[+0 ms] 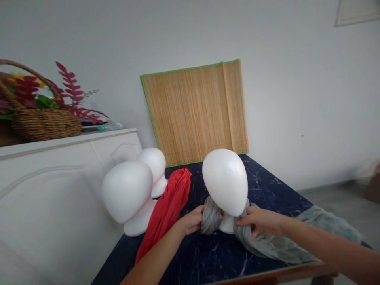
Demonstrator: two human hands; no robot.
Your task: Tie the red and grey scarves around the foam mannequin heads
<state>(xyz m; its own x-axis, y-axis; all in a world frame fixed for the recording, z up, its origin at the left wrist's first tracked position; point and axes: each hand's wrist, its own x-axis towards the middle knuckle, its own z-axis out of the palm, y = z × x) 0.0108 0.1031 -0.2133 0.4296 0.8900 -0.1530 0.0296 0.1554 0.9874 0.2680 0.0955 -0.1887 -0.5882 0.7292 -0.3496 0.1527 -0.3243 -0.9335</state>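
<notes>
A white foam mannequin head [225, 178] stands on the dark blue marbled table [196, 261]. A thin grey scarf [211, 215] passes around behind its neck, with a bunched part showing on each side. My left hand [194, 220] grips the scarf's gathered left part. On the other side, my right hand [261, 220] has its fingers closed on the right part. From there the long loose end spreads over the table toward the right edge. The front of the neck is bare. A crumpled red scarf [169, 209] lies left of my left hand.
Two more white foam heads, a nearer one [129, 192] and a farther one [152, 164], stand at the table's left side by a white cabinet [59, 190]. A wicker flower basket [49, 122] sits on the cabinet. A bamboo mat [196, 114] leans against the wall behind.
</notes>
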